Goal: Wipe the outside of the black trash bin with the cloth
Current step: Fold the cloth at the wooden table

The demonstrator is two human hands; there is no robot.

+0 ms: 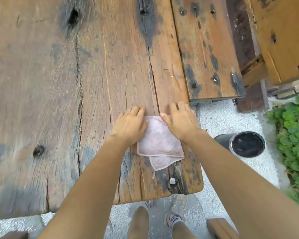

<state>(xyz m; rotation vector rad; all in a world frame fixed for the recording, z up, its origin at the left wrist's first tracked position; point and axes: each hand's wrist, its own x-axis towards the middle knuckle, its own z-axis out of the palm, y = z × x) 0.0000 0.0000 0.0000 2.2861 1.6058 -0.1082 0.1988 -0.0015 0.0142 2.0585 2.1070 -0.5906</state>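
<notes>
A pale pink cloth (160, 144), folded flat, lies near the right front corner of a weathered wooden table (59, 83). My left hand (130, 125) rests palm down on the cloth's left edge, fingers spread. My right hand (179, 120) presses flat on its upper right part, fingers apart. Neither hand grips the cloth. The black trash bin (247, 144), round and open-topped, stands on the ground to the right of the table, below my right forearm and apart from both hands.
A wooden bench (207, 49) runs along the table's right side. Another wooden piece (283, 40) sits at the far right. Green plants (293, 135) grow right of the bin. Pale gravel ground (223, 121) surrounds it. My feet (176, 216) stand at the table's front edge.
</notes>
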